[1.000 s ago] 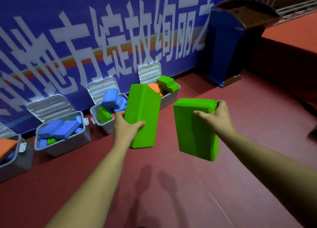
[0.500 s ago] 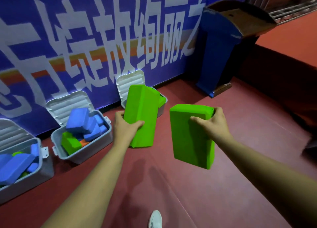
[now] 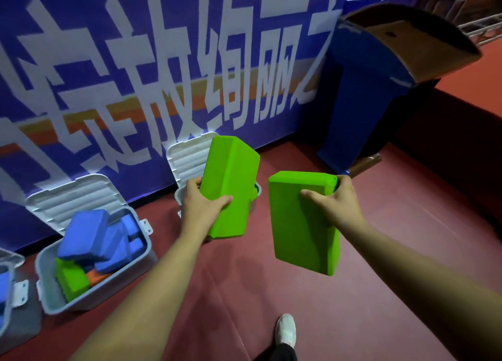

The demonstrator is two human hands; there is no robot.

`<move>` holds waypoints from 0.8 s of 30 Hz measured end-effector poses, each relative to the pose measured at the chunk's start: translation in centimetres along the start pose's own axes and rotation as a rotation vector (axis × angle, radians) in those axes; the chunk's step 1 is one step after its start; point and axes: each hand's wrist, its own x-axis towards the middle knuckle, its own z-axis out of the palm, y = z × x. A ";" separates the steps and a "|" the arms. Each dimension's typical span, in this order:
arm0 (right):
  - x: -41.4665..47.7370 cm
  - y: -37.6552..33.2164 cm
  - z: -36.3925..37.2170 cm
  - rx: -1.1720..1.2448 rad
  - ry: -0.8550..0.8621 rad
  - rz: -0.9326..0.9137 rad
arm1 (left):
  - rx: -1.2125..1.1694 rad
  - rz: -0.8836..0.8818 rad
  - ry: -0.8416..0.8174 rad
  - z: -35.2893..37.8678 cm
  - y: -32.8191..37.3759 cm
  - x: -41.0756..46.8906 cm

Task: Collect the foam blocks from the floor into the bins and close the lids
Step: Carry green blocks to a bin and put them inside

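Observation:
My left hand [image 3: 199, 207] grips a green foam block [image 3: 231, 184], held upright in front of an open grey bin [image 3: 178, 195] whose white ribbed lid [image 3: 186, 157] leans back on the wall. That block hides most of this bin's inside. My right hand [image 3: 332, 200] holds a second green foam block [image 3: 304, 225] by its top right corner, in the air to the right of the bin. Another open bin [image 3: 135, 265] at the left holds blue, green and orange blocks [image 3: 87, 238].
A blue banner with white characters [image 3: 163, 75] backs the bins. A blue stand with a brown sloped top [image 3: 380, 89] rises at the right. A third bin [image 3: 6, 284] shows at the left edge. My white shoe [image 3: 285, 331] is on the red floor [image 3: 244, 292].
I have stepped closer to the wall; the bins have slid left and grown in view. Both hands still carry their green blocks, now in front of the rightmost bin.

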 end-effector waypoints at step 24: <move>50.4 1.4 37.7 -0.165 -0.475 0.189 | -0.055 -0.420 0.262 13.1 -14.0 48.4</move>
